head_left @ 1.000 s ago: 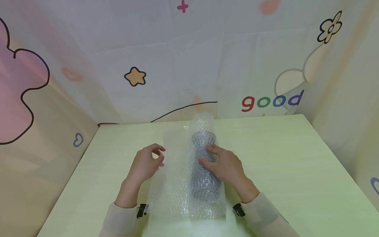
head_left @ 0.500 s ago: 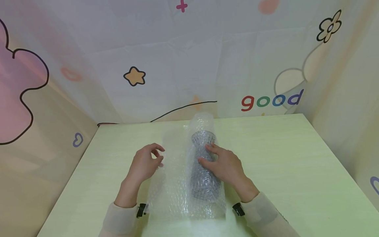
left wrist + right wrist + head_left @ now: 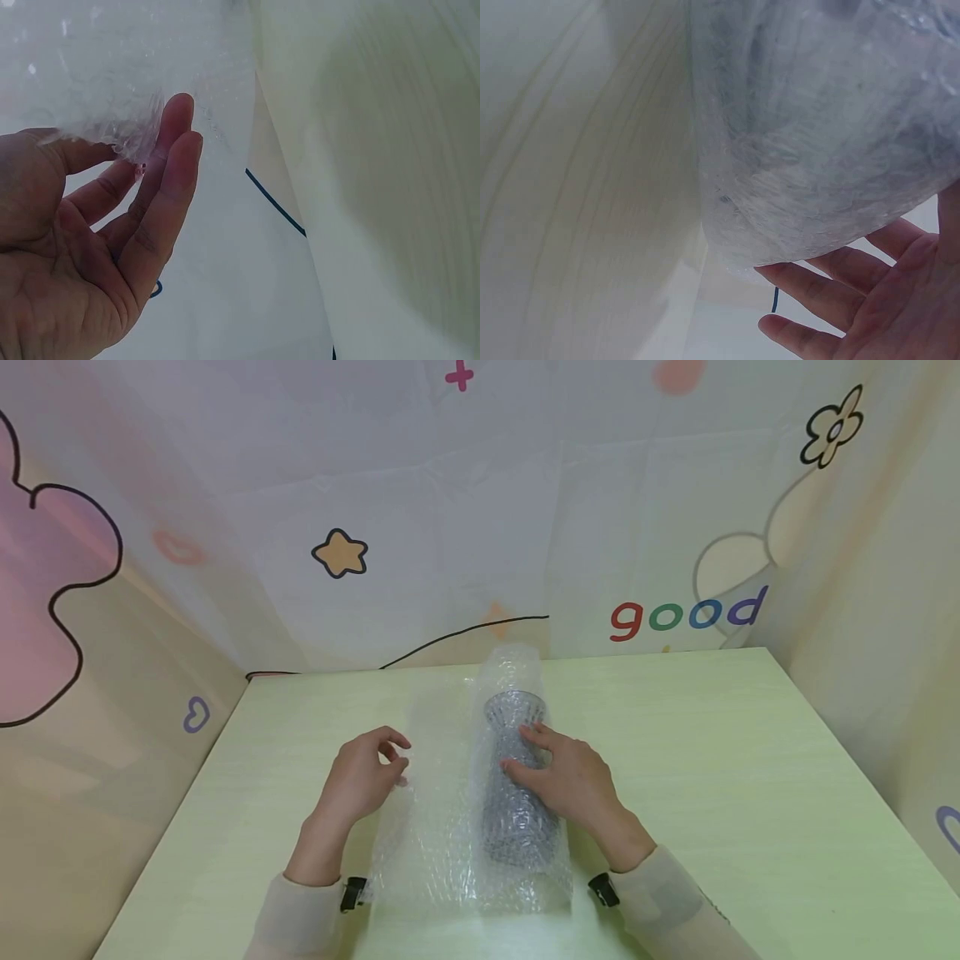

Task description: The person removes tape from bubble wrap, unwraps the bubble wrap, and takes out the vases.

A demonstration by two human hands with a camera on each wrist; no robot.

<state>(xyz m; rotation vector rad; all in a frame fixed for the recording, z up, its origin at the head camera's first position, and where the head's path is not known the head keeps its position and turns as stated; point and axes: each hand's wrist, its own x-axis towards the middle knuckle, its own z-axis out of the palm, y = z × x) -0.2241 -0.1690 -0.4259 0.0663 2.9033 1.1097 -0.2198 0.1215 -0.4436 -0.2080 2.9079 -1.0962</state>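
A ribbed, greyish vase [image 3: 517, 827] lies on the table under clear bubble wrap [image 3: 442, 843], its flared rim toward the back wall. My right hand [image 3: 573, 777] grips the vase through the wrap, thumb and fingers spread over its narrow middle. In the right wrist view, the fingers of that hand [image 3: 855, 292] curve along the side of the wrapped vase [image 3: 817, 150]. To the left, my left hand [image 3: 363, 772] pinches the free edge of the wrap. The left wrist view has this edge of the wrap [image 3: 112, 82] gathered between thumb and fingers.
The pale wooden table [image 3: 697, 760] meets a printed cloth backdrop [image 3: 465, 527] behind and at both sides. Black straps [image 3: 352, 893] show at the cuffs of both pale sleeves [image 3: 292, 914]. The wrap reaches past the vase's rim, up to the table's back edge.
My left hand has shifted slightly to the left, with the free edge of the bubble wrap in it. The right hand and the vase stay in place.
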